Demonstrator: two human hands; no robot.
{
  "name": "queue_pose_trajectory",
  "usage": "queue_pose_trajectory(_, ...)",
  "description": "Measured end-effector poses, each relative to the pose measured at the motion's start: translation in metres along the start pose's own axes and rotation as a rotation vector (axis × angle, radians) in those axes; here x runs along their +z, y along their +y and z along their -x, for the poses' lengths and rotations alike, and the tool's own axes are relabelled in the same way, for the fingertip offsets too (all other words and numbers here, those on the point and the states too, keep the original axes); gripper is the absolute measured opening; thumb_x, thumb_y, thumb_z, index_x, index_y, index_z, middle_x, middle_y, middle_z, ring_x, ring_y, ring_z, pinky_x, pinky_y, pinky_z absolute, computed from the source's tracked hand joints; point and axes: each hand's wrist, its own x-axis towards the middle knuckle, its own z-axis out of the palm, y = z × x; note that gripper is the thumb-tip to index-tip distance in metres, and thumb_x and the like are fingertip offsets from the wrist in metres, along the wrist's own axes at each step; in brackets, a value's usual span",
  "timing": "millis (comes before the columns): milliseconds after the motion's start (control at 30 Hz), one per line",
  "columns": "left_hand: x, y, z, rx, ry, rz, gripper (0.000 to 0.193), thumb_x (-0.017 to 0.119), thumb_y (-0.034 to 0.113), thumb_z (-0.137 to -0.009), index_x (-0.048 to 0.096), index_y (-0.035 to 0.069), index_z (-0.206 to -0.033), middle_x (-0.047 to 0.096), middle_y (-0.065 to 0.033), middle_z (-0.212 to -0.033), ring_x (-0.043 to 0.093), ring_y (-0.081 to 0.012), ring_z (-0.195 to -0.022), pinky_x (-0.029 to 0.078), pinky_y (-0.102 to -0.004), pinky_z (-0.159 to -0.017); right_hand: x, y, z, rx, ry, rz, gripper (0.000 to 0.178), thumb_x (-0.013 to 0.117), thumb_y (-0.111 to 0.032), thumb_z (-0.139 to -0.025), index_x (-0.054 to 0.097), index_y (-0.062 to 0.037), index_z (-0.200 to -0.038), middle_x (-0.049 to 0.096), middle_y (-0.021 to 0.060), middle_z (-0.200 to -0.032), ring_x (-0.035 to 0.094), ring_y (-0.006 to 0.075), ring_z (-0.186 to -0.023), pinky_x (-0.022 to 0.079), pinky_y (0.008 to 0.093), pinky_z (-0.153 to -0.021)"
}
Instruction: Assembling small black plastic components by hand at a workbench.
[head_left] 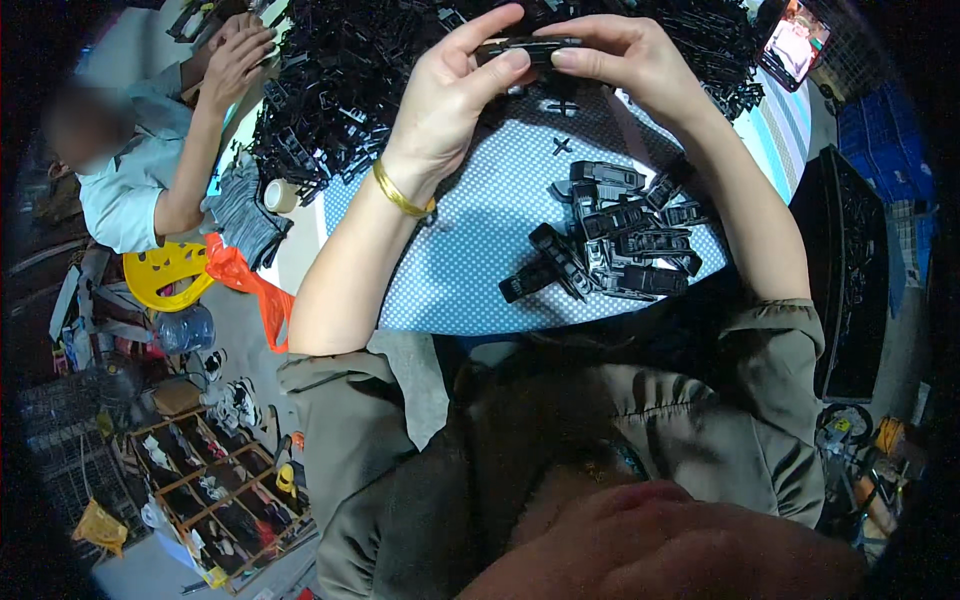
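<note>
Between my two hands, over the far part of the table, is a small elongated black plastic part point(528, 47). My left hand point(450, 85) pinches its left end, thumb on the near side, with a gold bracelet on that wrist. The thumb and fingers of my right hand point(635, 65) close on its right end. Nearer me, on the blue dotted tablecloth point(450, 270), lies a loose pile of similar black plastic parts point(620, 235). Two small black cross-shaped pieces point(562, 147) lie between my hands and that pile.
A big heap of black parts point(340, 100) covers the table's far side. A phone point(797, 42) stands at the far right. Another person's hand point(240, 55) works at the left, near a white roll point(280, 195). A yellow stool point(150, 270) and red bag point(255, 290) are left of the table.
</note>
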Motion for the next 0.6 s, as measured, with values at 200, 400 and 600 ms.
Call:
queue_pose_trajectory(200,0.001,0.004,0.001,0.163,-0.098,-0.087,0.043,0.052,0.011,-0.085,0.038,-0.002,-0.123,0.055,-0.0108,-0.105,0.055,-0.0145,-0.093,0.047,-0.0294,-0.084,-0.005,-0.016,-0.007,0.031,0.159,-0.82,0.024,0.055,-0.022,-0.084,0.063,-0.0005,-0.09,0.062,0.0027,-0.081,0.055,0.0073,-0.075,0.044,0.0217,-0.069)
queue_pose_trajectory(400,0.033,-0.001,0.02,0.199,-0.499,-0.633,0.026,0.053,0.013,-0.08,0.056,0.003,-0.103,0.059,-0.0106,-0.101,0.057,-0.0211,-0.09,0.045,-0.03,-0.08,-0.036,0.015,-0.009,0.097,0.592,0.05,0.025,0.06,-0.027,-0.077,0.063,-0.0033,-0.07,0.062,0.0068,-0.064,0.058,0.0188,-0.057,0.044,0.0301,-0.052)
queue_pose_trajectory(600,0.027,-0.011,0.017,0.17,-0.669,-0.561,0.023,0.058,0.013,-0.079,0.059,0.004,-0.101,0.059,-0.0114,-0.105,0.052,-0.0223,-0.103,0.04,-0.0333,-0.089,0.003,-0.007,0.0,-0.559,0.37,0.762,0.026,0.066,-0.031,-0.067,0.061,-0.0056,-0.07,0.059,0.0088,-0.071,0.051,0.0261,-0.082,0.038,0.0388,-0.071)
